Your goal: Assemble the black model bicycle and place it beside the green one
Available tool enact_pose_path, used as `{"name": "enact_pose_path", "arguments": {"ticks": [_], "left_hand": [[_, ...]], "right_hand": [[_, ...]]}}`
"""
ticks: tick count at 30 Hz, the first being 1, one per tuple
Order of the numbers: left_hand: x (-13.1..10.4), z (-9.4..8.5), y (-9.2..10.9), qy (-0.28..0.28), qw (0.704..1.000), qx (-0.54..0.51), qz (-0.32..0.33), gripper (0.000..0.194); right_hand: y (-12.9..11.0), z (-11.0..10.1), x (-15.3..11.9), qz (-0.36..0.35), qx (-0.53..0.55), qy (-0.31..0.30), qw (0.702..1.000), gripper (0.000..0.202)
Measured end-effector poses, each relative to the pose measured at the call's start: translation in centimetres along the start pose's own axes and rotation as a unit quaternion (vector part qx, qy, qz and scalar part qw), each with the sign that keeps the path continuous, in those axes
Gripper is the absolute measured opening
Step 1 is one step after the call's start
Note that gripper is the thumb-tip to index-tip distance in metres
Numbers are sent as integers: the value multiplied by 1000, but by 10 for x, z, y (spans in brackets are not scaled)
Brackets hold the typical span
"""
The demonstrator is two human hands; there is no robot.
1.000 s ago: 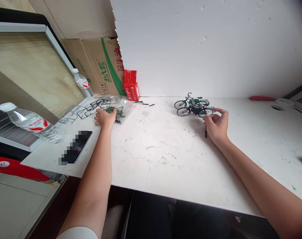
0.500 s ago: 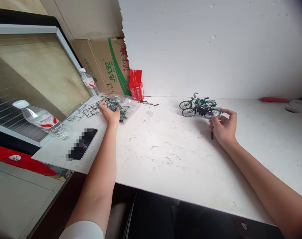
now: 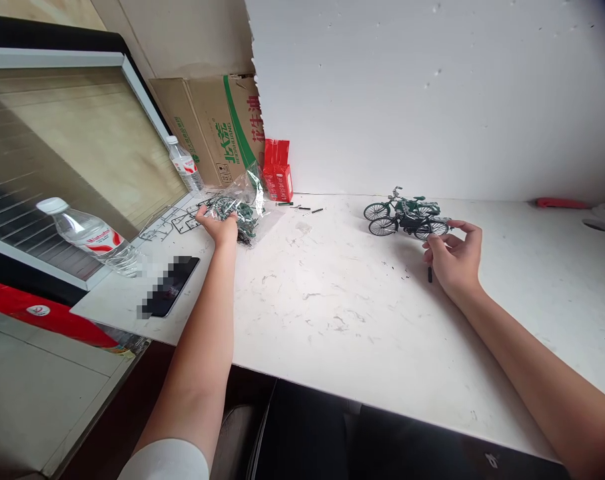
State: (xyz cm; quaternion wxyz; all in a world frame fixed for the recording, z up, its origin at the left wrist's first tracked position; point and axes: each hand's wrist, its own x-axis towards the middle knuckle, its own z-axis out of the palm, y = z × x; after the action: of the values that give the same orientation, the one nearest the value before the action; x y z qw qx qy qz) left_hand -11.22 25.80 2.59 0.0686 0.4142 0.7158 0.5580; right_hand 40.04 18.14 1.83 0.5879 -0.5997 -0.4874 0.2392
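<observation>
At the table's left side, my left hand (image 3: 220, 230) is closed on a clear plastic bag (image 3: 255, 190) holding green and dark model bicycle parts (image 3: 246, 225). Its fingers are partly hidden behind the bag. Over on the right, two small model bicycles stand upright side by side. My right hand (image 3: 455, 260) pinches the rear end of the nearer, dark bicycle (image 3: 407, 222) between thumb and fingers. Just behind that one is the green bicycle (image 3: 419, 199), partly covered by it. A short black stick-like piece (image 3: 430, 274) lies below my right fingers.
Black part frames (image 3: 157, 227) lie left of the bag, near two water bottles (image 3: 95, 237) (image 3: 185, 163) and a phone (image 3: 175, 287). A red box (image 3: 277, 177) and a cardboard carton (image 3: 217, 127) stand behind. Small dark rods (image 3: 302, 207) lie near the red box. A red object (image 3: 562, 203) lies far right.
The plastic bag's upper part has risen and bunched up above my left hand. My right hand and both bicycles keep their places, with a slight shift of the whole view.
</observation>
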Motion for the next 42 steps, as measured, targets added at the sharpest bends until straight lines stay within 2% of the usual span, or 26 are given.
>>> {"name": "enact_pose_path", "arguments": {"ticks": [3,5,12,15,19,21,24,27,32,35,37,42], "left_hand": [[0,0,6,37,982,-132,-131,87],[0,-1,10,35,969,-184,-163,90],[3,-3,11,39,939,-280,-195,93],[3,-3,12,36,913,-350,-206,90],[1,-1,18,3,881,-420,-217,81],[-2,0,24,-28,861,-459,-217,71],[-11,2,33,-112,831,-508,-195,49],[-26,2,45,-213,825,-483,-201,36],[-54,3,67,-330,805,-433,-237,29],[-71,7,78,-376,787,-422,-247,28],[-81,11,83,-396,781,-417,-243,28],[-106,22,90,-458,765,-387,-233,33]], "right_hand": [[0,0,0,4,0,1,1000,52],[1,0,1,4,1,1,1000,52],[5,-1,2,-3,0,-2,1000,53],[3,0,2,1,4,0,1000,54],[0,0,1,1,10,1,1000,53],[-2,0,0,1,11,-1,1000,51],[-6,0,-2,-1,9,-5,1000,48],[-10,0,-4,3,3,-8,1000,46],[-17,3,-5,13,-5,-6,1000,41],[-19,3,-6,-9,-4,-22,1000,29],[-20,2,-10,-37,-16,-54,998,23],[-27,2,-24,-66,-1,-191,979,70]]}}
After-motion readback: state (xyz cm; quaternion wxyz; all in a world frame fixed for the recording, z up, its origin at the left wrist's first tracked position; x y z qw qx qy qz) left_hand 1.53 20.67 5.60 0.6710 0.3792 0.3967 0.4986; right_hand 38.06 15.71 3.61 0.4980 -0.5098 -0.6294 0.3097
